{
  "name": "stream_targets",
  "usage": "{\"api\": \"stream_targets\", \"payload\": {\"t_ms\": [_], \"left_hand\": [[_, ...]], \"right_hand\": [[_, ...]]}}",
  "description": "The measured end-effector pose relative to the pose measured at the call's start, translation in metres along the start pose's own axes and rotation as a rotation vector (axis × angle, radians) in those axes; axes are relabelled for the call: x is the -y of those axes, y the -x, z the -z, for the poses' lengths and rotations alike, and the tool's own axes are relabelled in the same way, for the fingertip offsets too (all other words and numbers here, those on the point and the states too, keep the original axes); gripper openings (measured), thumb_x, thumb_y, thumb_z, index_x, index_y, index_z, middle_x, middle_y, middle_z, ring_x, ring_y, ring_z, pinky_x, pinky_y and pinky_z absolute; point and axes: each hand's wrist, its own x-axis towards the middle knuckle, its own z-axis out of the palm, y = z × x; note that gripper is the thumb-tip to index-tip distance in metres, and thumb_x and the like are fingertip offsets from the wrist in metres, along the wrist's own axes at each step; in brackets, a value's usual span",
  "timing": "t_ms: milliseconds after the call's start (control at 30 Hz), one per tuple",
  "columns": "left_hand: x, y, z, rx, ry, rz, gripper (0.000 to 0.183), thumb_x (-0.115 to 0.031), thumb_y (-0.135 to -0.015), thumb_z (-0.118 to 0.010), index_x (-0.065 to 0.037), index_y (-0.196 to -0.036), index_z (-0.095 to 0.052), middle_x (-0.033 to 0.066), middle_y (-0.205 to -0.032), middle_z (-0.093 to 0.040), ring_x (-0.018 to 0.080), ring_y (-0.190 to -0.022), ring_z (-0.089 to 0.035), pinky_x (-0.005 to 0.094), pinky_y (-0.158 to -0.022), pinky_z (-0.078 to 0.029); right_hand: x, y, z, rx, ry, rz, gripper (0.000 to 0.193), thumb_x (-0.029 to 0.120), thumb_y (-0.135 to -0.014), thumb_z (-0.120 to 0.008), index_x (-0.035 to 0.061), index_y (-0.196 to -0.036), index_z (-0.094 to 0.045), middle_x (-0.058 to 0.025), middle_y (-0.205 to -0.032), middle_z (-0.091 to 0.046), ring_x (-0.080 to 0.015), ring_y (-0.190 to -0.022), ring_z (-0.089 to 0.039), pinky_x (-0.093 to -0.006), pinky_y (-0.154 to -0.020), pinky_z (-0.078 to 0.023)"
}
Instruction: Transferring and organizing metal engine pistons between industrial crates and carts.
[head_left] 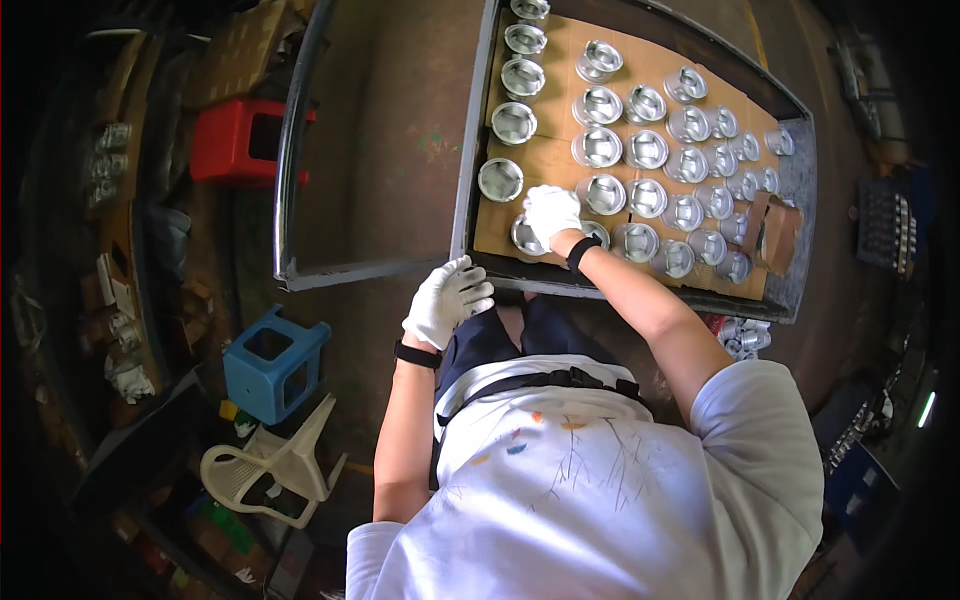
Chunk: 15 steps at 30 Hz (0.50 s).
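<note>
Rows of silver metal pistons (597,147) stand on brown cardboard (550,120) inside a dark metal-rimmed tray table (640,293) in front of me. My right hand (552,215), in a white glove, reaches over the near left part of the tray. Its fingers are curled down at a piston (526,238), which the hand partly covers; the fingertips are hard to see. My left hand (448,302), gloved in white too, is at the tray's near left corner with its fingers stretched out and nothing in them.
A folded brown cardboard piece (776,232) lies at the tray's right end. Left of the tray is a metal frame (284,190). A red stool (235,142), a blue stool (272,365) and a white plastic chair (265,470) stand farther left. More pistons (745,338) sit below the tray's right side.
</note>
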Motion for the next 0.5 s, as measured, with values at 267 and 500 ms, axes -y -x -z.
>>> {"api": "stream_targets", "payload": {"t_ms": [267, 500], "left_hand": [[-0.028, 0.022, 0.016, -0.008, 0.014, 0.031, 0.04, -0.032, -0.095, -0.054, -0.002, -0.121, -0.054, 0.0198, -0.115, -0.06, 0.035, -0.099, -0.062, 0.0456, -0.085, -0.053], [-0.038, 0.014, 0.019, 0.038, -0.014, 0.043, 0.041, -0.032, -0.094, -0.055, -0.002, -0.122, -0.054, 0.0195, -0.116, -0.06, 0.0348, -0.1, -0.062, 0.0454, -0.086, -0.052]], "right_hand": [[0.042, -0.073, -0.076, 0.013, 0.2, -0.065, 0.025, 0.013, -0.079, -0.061, 0.0057, -0.101, -0.071, -0.0131, -0.112, -0.064, -0.0285, -0.117, -0.052, -0.0407, -0.099, -0.036], [-0.007, -0.054, -0.016, 0.1, -0.691, -0.21, 0.03, 0.036, -0.08, -0.061, 0.0124, -0.095, -0.071, -0.0119, -0.098, -0.071, -0.0292, -0.09, -0.066, -0.0397, -0.08, -0.049]]}}
